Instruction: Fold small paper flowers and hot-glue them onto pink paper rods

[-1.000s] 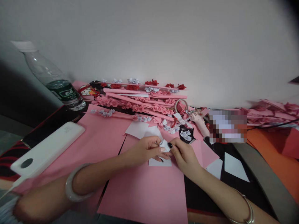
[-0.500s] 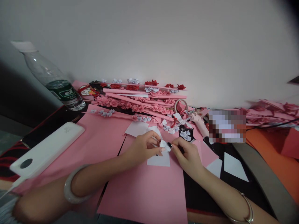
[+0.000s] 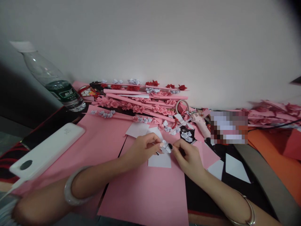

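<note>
A small white folded paper flower is held between my two hands above the pink sheet. My left hand pinches its left side, thumb and forefinger closed on it. From the right, my right hand grips its edge with bent thumb and forefinger. A small dark oval shows at the right fingertips; I cannot tell what it is. Under the flower lies a white paper square on a large pink paper sheet. More white folded flowers rest beyond my right hand.
Pink paper stems with flowers are heaped along the wall. A glue gun and a tape roll lie at the back. On the left are a water bottle and a white power bank. Loose white paper lies to the right.
The white paper flower has turned between my fingers, and its folded petals now face me more. My left thumb has moved up slightly on it. My right hand has barely moved.
</note>
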